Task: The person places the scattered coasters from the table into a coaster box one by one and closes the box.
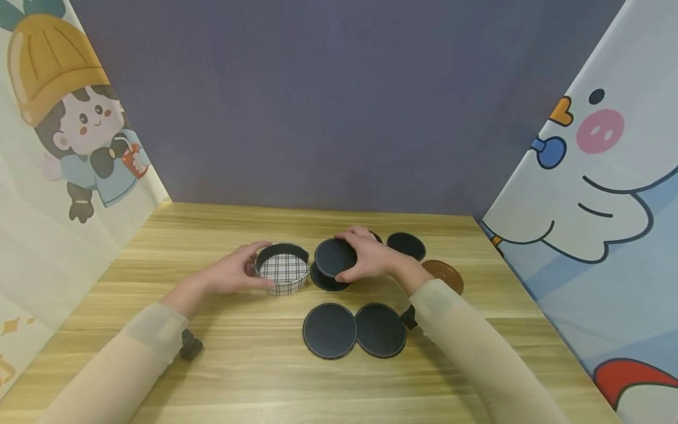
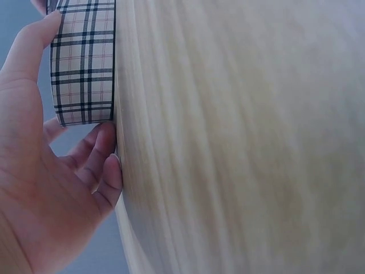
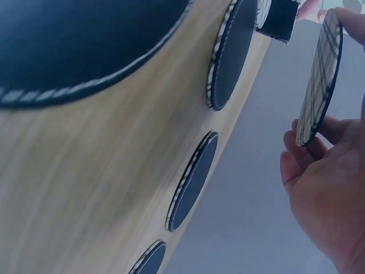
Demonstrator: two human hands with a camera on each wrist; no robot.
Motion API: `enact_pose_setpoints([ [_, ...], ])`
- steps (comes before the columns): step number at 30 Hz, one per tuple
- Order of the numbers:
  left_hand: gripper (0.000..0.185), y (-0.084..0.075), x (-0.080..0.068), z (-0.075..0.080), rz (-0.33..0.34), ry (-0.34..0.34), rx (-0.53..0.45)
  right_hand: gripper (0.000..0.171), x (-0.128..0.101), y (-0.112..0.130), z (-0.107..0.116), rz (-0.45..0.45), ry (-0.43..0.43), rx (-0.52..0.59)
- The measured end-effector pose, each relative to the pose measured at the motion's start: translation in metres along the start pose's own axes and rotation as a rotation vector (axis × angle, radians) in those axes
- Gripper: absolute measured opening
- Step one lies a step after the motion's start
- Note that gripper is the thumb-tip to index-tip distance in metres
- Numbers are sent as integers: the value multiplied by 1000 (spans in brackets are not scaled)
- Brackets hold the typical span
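Note:
A round coaster holder (image 1: 286, 287) with plaid outside and dark inner wall stands on the table; its plaid base shows inside. My left hand (image 1: 233, 274) grips its left side, thumb at the near side and fingers at the back. In the left wrist view the plaid wall (image 2: 84, 63) lies between thumb and fingers. Just right of the holder, my right hand (image 1: 373, 256) pinches a black round coaster (image 1: 335, 257) by its edge, above another black coaster (image 1: 329, 285) on the table. The right wrist view shows the held coaster's plaid underside (image 3: 320, 80).
Two black coasters (image 1: 329, 331) (image 1: 381, 331) lie side by side nearer me. Another coaster (image 1: 406, 245) lies at the back right, and one is partly hidden behind my right hand. A brown round piece (image 1: 445, 275) sits beside my right forearm. A dark wall (image 1: 318, 118) rises behind the table.

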State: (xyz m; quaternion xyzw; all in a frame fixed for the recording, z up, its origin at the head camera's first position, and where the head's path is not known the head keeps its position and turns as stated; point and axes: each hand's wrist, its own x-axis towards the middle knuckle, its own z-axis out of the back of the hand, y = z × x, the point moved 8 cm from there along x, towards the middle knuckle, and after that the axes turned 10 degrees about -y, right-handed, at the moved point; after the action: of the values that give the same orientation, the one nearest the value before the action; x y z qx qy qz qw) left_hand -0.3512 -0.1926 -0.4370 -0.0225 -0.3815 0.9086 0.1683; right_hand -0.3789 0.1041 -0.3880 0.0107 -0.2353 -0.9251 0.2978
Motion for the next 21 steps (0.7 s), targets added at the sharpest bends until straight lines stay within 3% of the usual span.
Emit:
enact_pose_setpoints([
  [21,111,-1,1,0,-3,6,-14,108,36,35,-21,51,8,-10],
])
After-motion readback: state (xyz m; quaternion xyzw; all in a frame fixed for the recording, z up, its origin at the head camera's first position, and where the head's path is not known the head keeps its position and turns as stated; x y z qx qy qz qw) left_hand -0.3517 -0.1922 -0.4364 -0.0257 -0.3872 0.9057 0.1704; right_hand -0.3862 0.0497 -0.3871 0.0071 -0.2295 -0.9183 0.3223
